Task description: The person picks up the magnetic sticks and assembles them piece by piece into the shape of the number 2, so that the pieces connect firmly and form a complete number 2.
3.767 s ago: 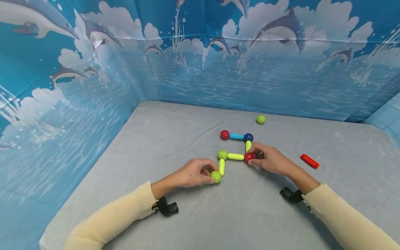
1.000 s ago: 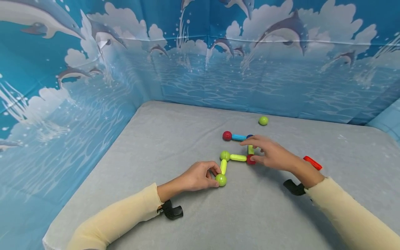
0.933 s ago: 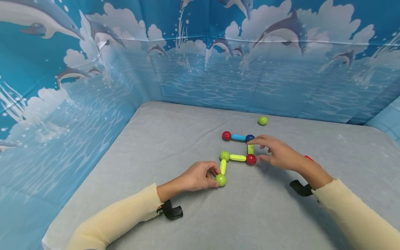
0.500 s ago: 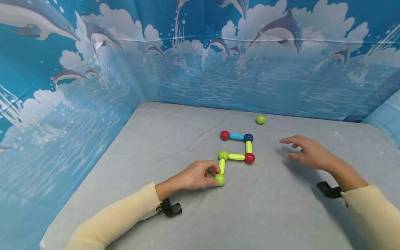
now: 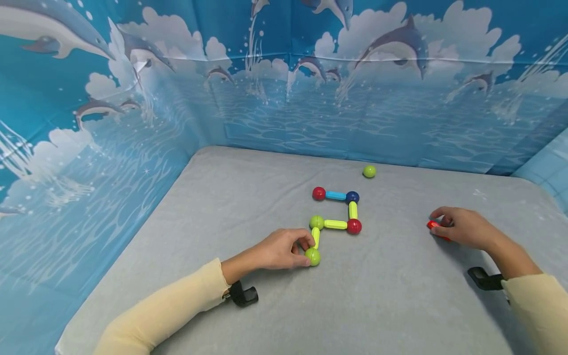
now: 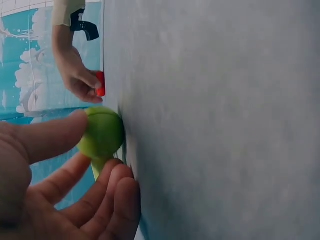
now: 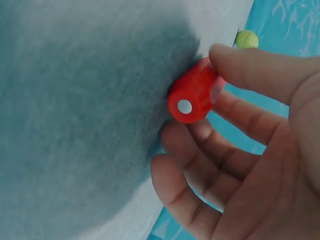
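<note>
My left hand (image 5: pixel 279 249) pinches a green ball (image 5: pixel 313 257) between thumb and fingers, at the near end of a zigzag chain of magnetic rods and balls. From it a yellow-green rod leads to another green ball (image 5: pixel 316 223), then a yellow-green rod (image 5: pixel 335 225) reaches a red ball (image 5: pixel 354 226). Farther back come a dark blue ball (image 5: pixel 352 197), a light blue rod (image 5: pixel 336 195) and a second red ball (image 5: pixel 318 193). Off to the right, my right hand (image 5: pixel 472 229) grips a red magnetic rod (image 7: pixel 192 97), whose round silvery end shows in the right wrist view.
A loose green ball (image 5: pixel 369 171) lies toward the back edge of the grey cloth-covered table (image 5: pixel 377 296). Behind and at the left hangs a blue curtain (image 5: pixel 284 123) printed with dolphins. Black wrist cameras (image 5: pixel 243 295) stick out below both wrists.
My right hand has let go of the chain's red ball, moved right and taken hold of the red rod. The left hand stays on the near green ball.
</note>
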A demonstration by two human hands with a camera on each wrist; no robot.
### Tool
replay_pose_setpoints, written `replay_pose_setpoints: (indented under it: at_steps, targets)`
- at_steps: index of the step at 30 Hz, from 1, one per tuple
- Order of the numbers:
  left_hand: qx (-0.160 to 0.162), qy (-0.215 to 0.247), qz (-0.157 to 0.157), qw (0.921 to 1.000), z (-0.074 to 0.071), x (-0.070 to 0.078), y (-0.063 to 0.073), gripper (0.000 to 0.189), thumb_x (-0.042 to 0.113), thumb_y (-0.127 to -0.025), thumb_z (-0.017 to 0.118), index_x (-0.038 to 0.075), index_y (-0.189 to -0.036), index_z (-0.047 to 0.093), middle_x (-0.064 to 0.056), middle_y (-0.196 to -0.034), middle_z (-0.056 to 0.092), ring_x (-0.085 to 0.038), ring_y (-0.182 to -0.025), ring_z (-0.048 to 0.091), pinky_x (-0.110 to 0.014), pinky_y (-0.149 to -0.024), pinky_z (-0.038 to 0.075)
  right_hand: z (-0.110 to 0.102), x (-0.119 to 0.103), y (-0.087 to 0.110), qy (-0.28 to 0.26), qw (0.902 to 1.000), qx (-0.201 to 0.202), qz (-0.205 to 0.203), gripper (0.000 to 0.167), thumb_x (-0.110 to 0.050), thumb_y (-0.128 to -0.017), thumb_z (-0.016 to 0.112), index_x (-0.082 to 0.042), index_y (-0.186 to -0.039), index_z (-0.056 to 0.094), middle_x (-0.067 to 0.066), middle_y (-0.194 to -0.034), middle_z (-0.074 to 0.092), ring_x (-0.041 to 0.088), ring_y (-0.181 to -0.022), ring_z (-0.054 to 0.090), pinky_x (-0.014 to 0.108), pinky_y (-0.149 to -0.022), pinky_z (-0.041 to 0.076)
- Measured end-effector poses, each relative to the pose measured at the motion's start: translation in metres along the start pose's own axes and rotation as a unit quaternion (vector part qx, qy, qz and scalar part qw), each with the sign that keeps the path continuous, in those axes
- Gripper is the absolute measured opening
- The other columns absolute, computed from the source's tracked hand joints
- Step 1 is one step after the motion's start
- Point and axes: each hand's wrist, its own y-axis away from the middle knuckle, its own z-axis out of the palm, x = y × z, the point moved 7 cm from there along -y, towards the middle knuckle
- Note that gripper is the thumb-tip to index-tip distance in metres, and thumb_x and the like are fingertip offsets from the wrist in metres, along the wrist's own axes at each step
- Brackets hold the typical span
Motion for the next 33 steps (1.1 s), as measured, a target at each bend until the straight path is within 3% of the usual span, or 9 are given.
replay_pose_setpoints:
  at_steps: [5,14,17,22,26,33]
  targets:
    - [-0.030,0.024,0.016,0.9991,0.000,-0.004,-0.003,0.027,0.014,-0.088,0.074,0.015,-0.113,0.065,-0.003,-0.105,0.069,-0.004,-0.080,0.060,-0.018,-0.073,0.049,0.004,-0.002,0.002,-0.001,1.0000,-0.009,-0.001,0.043,-0.017,-0.087,0.071,0.009,-0.118,0.059,0.020,-0.092,0.065,0.023,-0.075,0.055,0.033,-0.061,0.048]
    - [-0.041,0.038,0.023,0.9982,0.000,-0.006,-0.006,0.025,0.013,-0.088,0.074,0.013,-0.112,0.067,-0.004,-0.104,0.071,-0.004,-0.083,0.060,-0.018,-0.075,0.049,0.002,-0.020,0.014,-0.019,0.9955,0.069,-0.061,0.037,-0.015,-0.088,0.070,0.002,-0.121,0.064,0.024,-0.103,0.070,0.028,-0.086,0.063,0.051,-0.075,0.056]
    - [-0.040,0.041,0.020,0.9982,0.000,-0.005,-0.005,0.025,0.012,-0.088,0.074,0.013,-0.111,0.067,-0.004,-0.103,0.071,-0.004,-0.083,0.060,-0.018,-0.076,0.049,0.002,-0.027,0.017,-0.023,0.9943,0.078,-0.069,0.037,-0.015,-0.089,0.070,0.000,-0.122,0.064,0.024,-0.105,0.070,0.028,-0.087,0.063,0.048,-0.074,0.056]
    - [-0.036,0.049,0.017,0.9980,0.000,-0.007,-0.004,0.025,0.011,-0.088,0.075,0.013,-0.111,0.067,-0.005,-0.103,0.070,-0.006,-0.083,0.060,-0.018,-0.076,0.049,0.003,-0.045,0.021,-0.040,0.9922,0.081,-0.087,0.037,-0.016,-0.089,0.071,-0.004,-0.123,0.065,0.023,-0.110,0.069,0.030,-0.090,0.066,0.033,-0.067,0.053]
    - [-0.036,0.050,0.018,0.9979,0.000,-0.007,-0.004,0.025,0.011,-0.087,0.075,0.012,-0.110,0.067,-0.005,-0.102,0.070,-0.005,-0.083,0.059,-0.018,-0.075,0.049,0.005,-0.060,0.024,-0.068,0.9883,0.091,-0.102,0.024,-0.010,-0.088,0.071,-0.009,-0.113,0.070,0.018,-0.109,0.071,0.028,-0.093,0.067,0.024,-0.067,0.051]
    - [-0.035,0.054,0.011,0.9979,0.001,-0.007,-0.004,0.024,0.011,-0.087,0.075,0.012,-0.109,0.067,-0.005,-0.101,0.070,-0.004,-0.082,0.059,-0.018,-0.075,0.049,0.015,-0.073,0.025,-0.053,0.9874,0.087,-0.120,0.013,-0.008,-0.085,0.073,-0.016,-0.094,0.070,0.001,-0.093,0.072,0.014,-0.083,0.061,0.028,-0.069,0.051]
